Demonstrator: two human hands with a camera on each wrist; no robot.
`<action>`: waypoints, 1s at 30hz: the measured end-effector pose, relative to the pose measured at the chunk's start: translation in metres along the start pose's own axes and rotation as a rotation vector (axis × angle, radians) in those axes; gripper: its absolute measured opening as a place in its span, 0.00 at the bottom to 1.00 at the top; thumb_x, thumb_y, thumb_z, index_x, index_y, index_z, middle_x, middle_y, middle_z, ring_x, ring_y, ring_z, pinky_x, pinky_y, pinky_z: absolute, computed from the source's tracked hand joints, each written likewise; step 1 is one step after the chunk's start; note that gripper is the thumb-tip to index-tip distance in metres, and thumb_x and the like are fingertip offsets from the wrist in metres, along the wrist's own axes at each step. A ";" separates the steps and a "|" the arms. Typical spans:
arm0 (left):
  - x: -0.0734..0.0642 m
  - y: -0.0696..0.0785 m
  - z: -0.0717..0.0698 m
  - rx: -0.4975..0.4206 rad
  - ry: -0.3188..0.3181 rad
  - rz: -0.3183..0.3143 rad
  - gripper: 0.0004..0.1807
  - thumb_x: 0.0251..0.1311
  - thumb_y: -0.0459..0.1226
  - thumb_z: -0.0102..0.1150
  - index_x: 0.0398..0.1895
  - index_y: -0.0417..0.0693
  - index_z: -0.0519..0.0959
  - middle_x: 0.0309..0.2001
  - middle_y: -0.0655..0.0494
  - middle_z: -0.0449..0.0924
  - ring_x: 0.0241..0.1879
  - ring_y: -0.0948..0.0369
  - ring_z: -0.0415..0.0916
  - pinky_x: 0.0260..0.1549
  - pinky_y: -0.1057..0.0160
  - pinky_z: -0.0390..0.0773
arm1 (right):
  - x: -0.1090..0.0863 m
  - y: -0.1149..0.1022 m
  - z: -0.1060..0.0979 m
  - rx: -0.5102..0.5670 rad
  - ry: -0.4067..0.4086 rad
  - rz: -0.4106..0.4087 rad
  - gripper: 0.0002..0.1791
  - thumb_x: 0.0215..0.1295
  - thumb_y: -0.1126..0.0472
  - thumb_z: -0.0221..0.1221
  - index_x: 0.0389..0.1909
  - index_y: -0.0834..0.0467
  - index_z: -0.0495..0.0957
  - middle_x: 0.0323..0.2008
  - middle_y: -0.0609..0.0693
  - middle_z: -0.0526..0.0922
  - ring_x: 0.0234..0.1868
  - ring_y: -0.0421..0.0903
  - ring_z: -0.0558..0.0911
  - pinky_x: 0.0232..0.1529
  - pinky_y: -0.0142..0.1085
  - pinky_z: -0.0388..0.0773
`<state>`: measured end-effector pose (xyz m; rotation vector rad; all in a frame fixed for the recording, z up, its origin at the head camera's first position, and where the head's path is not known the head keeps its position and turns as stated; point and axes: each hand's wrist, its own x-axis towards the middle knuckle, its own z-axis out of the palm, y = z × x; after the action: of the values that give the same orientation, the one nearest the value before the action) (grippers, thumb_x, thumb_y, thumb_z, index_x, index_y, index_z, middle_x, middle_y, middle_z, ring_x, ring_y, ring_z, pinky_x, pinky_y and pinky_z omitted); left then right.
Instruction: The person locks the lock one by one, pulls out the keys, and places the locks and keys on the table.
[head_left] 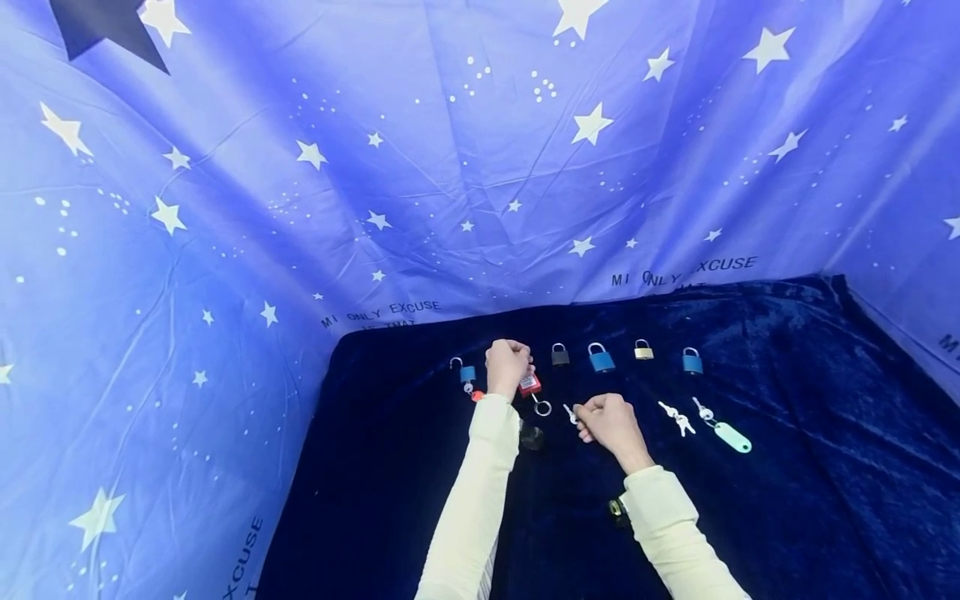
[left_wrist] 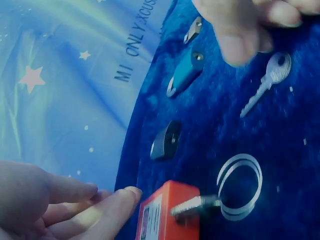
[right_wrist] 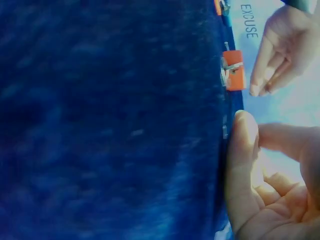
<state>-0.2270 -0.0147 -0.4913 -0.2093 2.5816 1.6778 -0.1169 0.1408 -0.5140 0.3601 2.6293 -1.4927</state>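
My left hand point(head_left: 508, 367) is beside a red padlock point(head_left: 529, 383). In the left wrist view its fingertips point(left_wrist: 131, 194) come right up to the lock body without curling round it. A key point(left_wrist: 195, 204) on a split ring point(left_wrist: 240, 187) stands in that padlock's keyhole. The right hand point(head_left: 611, 423) is low over the cloth, thumb and forefinger close together. By its fingertips lies a loose silver key point(left_wrist: 270, 82), with cloth showing between key and thumb in the left wrist view. The right wrist view shows both hands with nothing in their fingers.
Behind the hands are a dark padlock point(head_left: 560, 356), a blue one point(head_left: 601, 358), a brass one point(head_left: 643, 350) and another blue one point(head_left: 692, 361). An open blue padlock point(head_left: 467, 373) lies left. Keys point(head_left: 678, 418) and a green tag point(head_left: 732, 437) lie right on the dark blue cloth point(head_left: 787, 500).
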 end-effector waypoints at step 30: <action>-0.019 -0.042 -0.025 0.137 0.026 0.080 0.18 0.50 0.34 0.74 0.45 0.37 0.84 0.34 0.48 0.88 0.34 0.58 0.87 0.34 0.67 0.82 | 0.034 -0.026 0.038 -0.103 -0.022 -0.230 0.20 0.64 0.63 0.63 0.51 0.72 0.76 0.41 0.63 0.83 0.40 0.55 0.85 0.45 0.49 0.80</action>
<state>-0.2017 -0.0524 -0.5170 -0.1240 2.7456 1.5225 -0.1579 0.1006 -0.5187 0.0327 2.7955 -1.4015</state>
